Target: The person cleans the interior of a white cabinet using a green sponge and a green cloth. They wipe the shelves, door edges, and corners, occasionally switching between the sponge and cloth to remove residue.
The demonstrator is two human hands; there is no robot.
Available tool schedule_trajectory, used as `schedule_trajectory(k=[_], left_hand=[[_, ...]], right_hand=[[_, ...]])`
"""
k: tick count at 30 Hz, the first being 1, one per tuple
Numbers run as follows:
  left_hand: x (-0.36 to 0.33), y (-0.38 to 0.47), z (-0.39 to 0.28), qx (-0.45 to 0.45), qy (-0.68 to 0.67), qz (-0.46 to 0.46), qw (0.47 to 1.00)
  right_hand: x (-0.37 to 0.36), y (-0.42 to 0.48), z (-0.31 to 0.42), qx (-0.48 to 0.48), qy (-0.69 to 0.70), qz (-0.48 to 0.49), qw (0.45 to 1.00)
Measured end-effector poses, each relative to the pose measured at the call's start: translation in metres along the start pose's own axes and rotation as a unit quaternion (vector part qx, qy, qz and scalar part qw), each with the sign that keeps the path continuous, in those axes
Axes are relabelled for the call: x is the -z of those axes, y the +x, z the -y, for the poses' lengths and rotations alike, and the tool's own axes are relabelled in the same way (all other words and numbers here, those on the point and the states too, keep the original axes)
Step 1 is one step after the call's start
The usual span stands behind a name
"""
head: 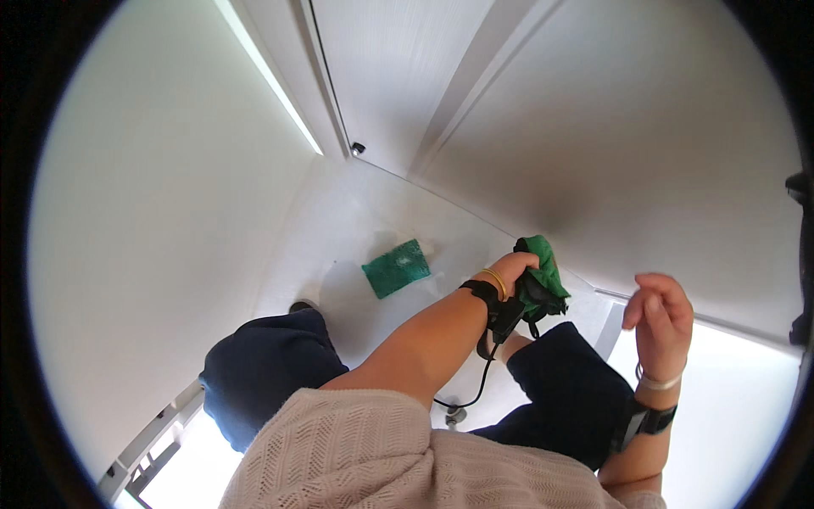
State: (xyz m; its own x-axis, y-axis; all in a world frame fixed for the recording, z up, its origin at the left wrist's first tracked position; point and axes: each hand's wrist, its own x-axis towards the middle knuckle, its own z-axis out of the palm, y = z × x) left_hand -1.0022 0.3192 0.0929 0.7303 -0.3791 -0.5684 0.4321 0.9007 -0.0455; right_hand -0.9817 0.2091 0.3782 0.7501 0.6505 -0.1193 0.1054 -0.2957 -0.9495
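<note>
My left hand point(514, 270) grips a crumpled green and black fabric item point(542, 280) low down, near the foot of a white panel. What the item is I cannot tell. A gold bangle and a black strap with a cable are on that wrist. To the right, my right hand point(664, 318) is raised in the air with fingers loosely bent and nothing visible in it. Flat on the pale floor point(356, 210) lies a small green rectangular mat point(397, 268), with a whitish patch on its surface.
A white wall point(152, 191) rises on the left. Ahead stand a white door point(394, 70) and a pale panel point(636, 140), with a small dark metal fitting point(358, 148) at the door's lower corner. My knees in dark trousers point(273, 362) are bent; a grey metal floor fitting point(455, 415) lies between them.
</note>
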Motion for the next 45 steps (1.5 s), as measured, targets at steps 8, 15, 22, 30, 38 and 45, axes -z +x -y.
schedule_trajectory(k=[8,15,22,30,38,45], left_hand=[[-0.050,-0.185,-0.017,-0.050,0.390,0.052,0.918],[-0.087,-0.399,-0.049,-0.305,0.537,-0.135,0.774],[-0.087,-0.500,-0.006,-0.527,0.239,-0.118,0.807],[-0.042,-0.510,-0.030,-0.566,0.134,-0.092,0.808],[-0.019,-0.549,-0.025,-0.647,0.138,-0.245,0.709],[0.025,-0.567,0.002,-0.630,0.468,-0.475,0.399]], right_hand=[[-0.012,-0.017,0.022,0.034,0.081,-0.079,0.993],[-0.041,-0.010,0.030,0.034,-0.014,-0.034,0.999],[-0.100,0.020,0.007,-0.040,-0.076,0.054,0.995],[-0.166,0.061,-0.059,0.012,-0.404,0.222,0.888],[-0.267,0.132,-0.162,0.023,-0.544,0.306,0.781],[-0.339,0.085,-0.265,0.105,-0.549,0.240,0.794]])
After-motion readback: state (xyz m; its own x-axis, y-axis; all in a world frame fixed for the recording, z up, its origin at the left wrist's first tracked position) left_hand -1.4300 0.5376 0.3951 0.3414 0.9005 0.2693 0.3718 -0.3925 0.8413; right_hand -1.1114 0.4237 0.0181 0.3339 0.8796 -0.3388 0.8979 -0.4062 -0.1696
